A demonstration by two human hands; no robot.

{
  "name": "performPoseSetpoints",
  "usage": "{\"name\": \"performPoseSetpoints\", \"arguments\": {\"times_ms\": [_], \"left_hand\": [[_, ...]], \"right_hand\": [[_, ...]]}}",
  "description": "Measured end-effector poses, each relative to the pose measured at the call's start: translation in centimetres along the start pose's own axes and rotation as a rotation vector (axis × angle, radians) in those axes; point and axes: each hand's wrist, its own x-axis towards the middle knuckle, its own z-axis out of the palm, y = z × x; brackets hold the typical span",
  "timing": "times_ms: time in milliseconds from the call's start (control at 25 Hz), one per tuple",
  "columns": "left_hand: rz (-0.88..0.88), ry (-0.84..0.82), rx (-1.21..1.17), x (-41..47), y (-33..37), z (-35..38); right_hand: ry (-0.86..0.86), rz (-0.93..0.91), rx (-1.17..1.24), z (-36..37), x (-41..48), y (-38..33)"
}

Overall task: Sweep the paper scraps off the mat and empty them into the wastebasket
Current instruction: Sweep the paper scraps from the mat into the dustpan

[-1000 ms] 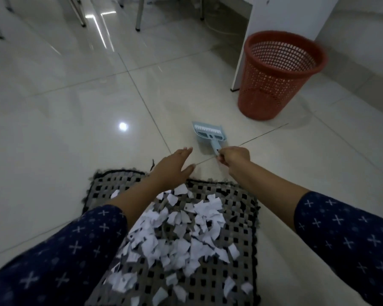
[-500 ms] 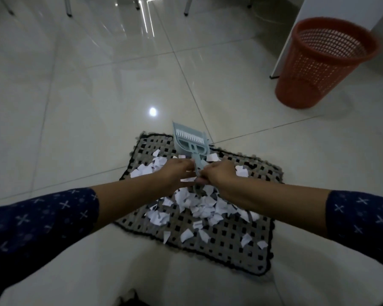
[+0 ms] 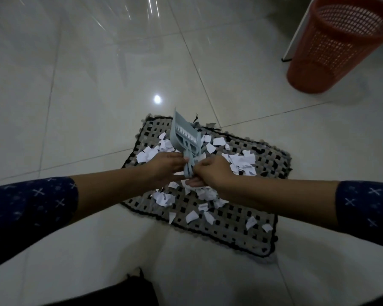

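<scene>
Gripping the blue dustpan by its handle, left hand and right hand meet above the mat.

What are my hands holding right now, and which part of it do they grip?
The pale blue dustpan, by its handle: the left hand pinches it from the left, the right hand grips its lower end.

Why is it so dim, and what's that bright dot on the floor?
Head view: weak room light; the dot is a light mirrored in glossy floor tiles, with streaked glare at the top; the wide lens tilts and softens the wastebasket at the corner.
</scene>
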Motion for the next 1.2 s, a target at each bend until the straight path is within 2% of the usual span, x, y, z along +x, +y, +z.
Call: {"name": "performPoseSetpoints", "arguments": {"times_ms": [160, 320, 440, 600, 760, 920, 1080, 1200], "left_hand": [[-0.012, 0.095, -0.034, 0.1, 0.2, -2.9], [-0.057, 0.099, -0.086, -1.1, 0.1, -6.4], [-0.053, 0.104, -0.142, -2.6, -0.1, -9.3], [-0.069, 0.125, -0.202, -5.4, -1.3, -12.4], [-0.073, 0.157, -0.205, -8.2, -3.1, -14.2], [-0.09, 0.152, -0.172, -9.9, -4.4, -15.8], [-0.092, 0.138, -0.191, -9.6, -5.0, -17.1], [-0.076, 0.146, -0.215, -8.8, -5.6, -18.1]], "right_hand": [[0.001, 0.001, 0.02, -1.2, 1.2, -0.4], [0.079, -0.091, -0.038, -2.8, 3.4, -1.5], [0.015, -0.175, 0.022, -3.7, 4.9, -3.8], [-0.046, -0.182, 0.124, -3.5, 7.1, -7.0], [-0.104, -0.205, 0.101, -2.3, 9.0, -9.5], [-0.139, -0.425, -0.17, -2.2, 10.5, -10.7], [0.092, -0.734, -0.735, -0.7, 12.0, -10.2], [0.118, -0.848, -0.965, 1.2, 13.4, -9.8]]}}
